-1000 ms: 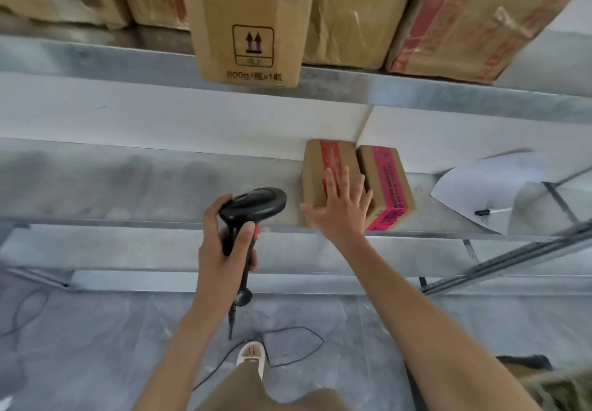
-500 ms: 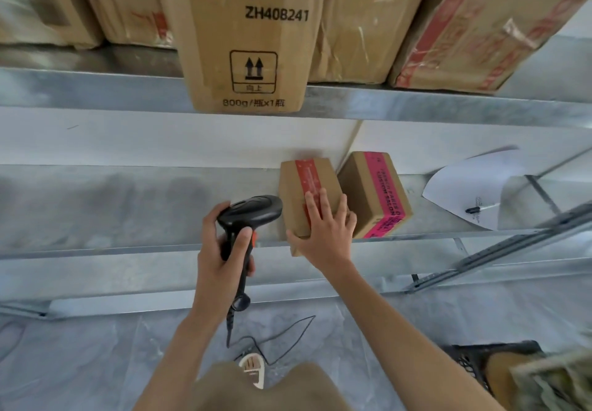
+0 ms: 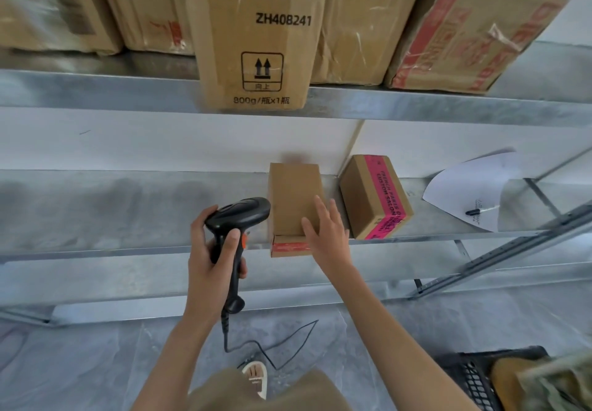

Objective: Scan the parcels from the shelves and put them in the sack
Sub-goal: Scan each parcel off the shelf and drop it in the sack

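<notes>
A small brown parcel [image 3: 293,197] lies at the front edge of the lower metal shelf [image 3: 128,212], plain side up, its red tape showing only on the near end face. My right hand [image 3: 325,233] rests flat on its near right corner with fingers straight. My left hand [image 3: 213,260] grips a black corded barcode scanner [image 3: 238,218], whose head sits just left of the parcel. A second brown parcel with pink tape [image 3: 374,196] sits to the right on the same shelf. The sack [image 3: 557,378] shows at the bottom right corner.
The upper shelf [image 3: 416,104] holds several large cardboard boxes; one marked ZH408241 [image 3: 256,42] overhangs its edge above the scanner. A white sheet with a black marker [image 3: 480,210] lies at the shelf's right. A black crate [image 3: 474,375] stands by the sack.
My right hand pulled the parcel toward the shelf edge and turned it over, so the red tape top is now hidden. The view moved closer; the scanner stayed beside the parcel.
</notes>
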Demonstrator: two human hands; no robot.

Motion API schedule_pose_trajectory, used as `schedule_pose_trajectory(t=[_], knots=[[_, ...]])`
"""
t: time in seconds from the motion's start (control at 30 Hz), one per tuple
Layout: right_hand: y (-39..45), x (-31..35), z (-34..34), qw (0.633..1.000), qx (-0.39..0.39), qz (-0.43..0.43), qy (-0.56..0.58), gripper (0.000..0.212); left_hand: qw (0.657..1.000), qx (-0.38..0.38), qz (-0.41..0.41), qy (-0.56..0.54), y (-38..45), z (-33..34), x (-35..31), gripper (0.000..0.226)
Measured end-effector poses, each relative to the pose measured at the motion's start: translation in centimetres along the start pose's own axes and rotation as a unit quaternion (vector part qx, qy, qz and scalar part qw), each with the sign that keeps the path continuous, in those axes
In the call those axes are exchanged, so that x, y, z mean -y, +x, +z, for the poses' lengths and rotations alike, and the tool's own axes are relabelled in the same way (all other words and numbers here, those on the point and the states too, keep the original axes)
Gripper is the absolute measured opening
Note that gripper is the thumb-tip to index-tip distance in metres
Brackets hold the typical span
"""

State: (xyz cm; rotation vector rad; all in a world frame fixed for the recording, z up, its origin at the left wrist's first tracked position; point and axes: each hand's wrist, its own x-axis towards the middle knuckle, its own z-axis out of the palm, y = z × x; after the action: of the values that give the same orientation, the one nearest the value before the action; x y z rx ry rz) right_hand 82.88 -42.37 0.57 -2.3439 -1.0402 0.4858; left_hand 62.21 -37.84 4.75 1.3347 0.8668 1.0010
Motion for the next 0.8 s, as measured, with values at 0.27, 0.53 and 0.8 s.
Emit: schedule_pose_trajectory(t=[0.27,0.53,0.8], knots=[[1.6,5.7,1.8,0.981,0.048,0.027,-0.186,0.094,1.0,-0.018,-0.007,0.006,-0.8,-1.4,-0.2,0.037],[2.9,5.2,1.0,0.992,0.02,0.082,-0.098,0.083,0.999,-0.032,0.003,0.004,-0.7,-2.8,-0.4,0.039],[2.5,3.0,0.0,0.972,0.035,0.077,0.217,0.073,0.999,-0.035,0.001,0.0,0.2,-3.4,0.4,0.037]])
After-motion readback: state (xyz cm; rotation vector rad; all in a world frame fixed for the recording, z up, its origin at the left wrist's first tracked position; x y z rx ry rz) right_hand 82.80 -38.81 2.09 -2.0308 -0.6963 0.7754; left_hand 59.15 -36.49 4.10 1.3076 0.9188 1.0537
